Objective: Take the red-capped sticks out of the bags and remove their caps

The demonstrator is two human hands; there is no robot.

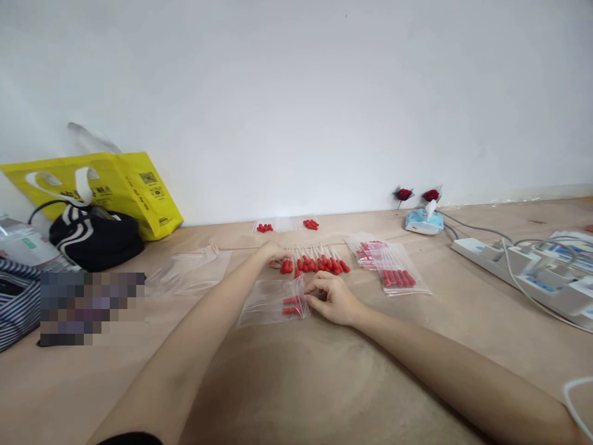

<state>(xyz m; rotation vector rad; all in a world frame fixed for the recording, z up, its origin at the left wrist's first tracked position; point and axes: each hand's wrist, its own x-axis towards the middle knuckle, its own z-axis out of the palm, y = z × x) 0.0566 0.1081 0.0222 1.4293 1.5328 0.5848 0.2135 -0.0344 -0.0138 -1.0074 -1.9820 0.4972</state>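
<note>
My left hand reaches to the left end of a row of thin pale sticks with red tips. Its fingers are closed at the leftmost red-tipped sticks; the exact grip is partly hidden. Closer to me, a clear plastic bag lies flat with a couple of red-tipped pieces inside, near its right end. My right hand pinches that end of the bag between thumb and fingers.
Filled clear bags lie to the right, flat empty bags to the left. Small red pieces lie by the wall. A tissue pack and power strip stand right; a yellow bag and black pouch left.
</note>
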